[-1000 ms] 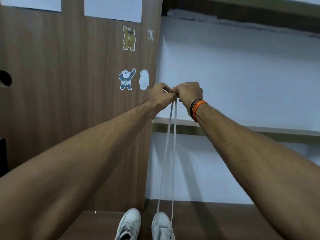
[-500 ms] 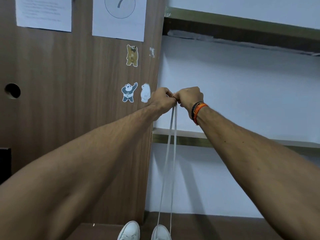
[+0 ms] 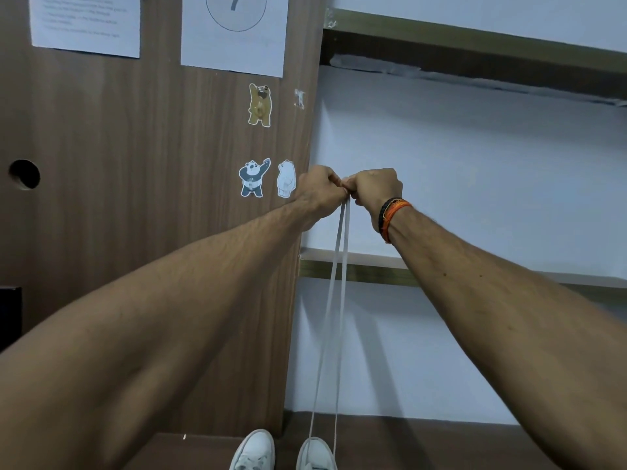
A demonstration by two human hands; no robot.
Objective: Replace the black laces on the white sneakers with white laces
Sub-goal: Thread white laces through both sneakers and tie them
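Dark wood surface (image 3: 441, 446) seen at the bottom edge, backed by a pale wall (image 3: 475, 171) with a shelf ledge (image 3: 373, 268) across it. Wood panel (image 3: 118, 198) stands on the left, with two paper sheets (image 3: 234, 35) and three bear stickers (image 3: 259, 105) stuck on it and a round hole (image 3: 24, 174) cut through. Two white sneakers (image 3: 254, 452) are set side by side on the surface, toes pointed at the wall. White lace (image 3: 339, 266) is run up in two strands from the right-hand sneaker, its ends pinched together between the left hand (image 3: 320, 191) and right hand (image 3: 375, 189), both clenched and touching, raised well above the sneakers. Bracelets (image 3: 390, 217) worn on the right wrist
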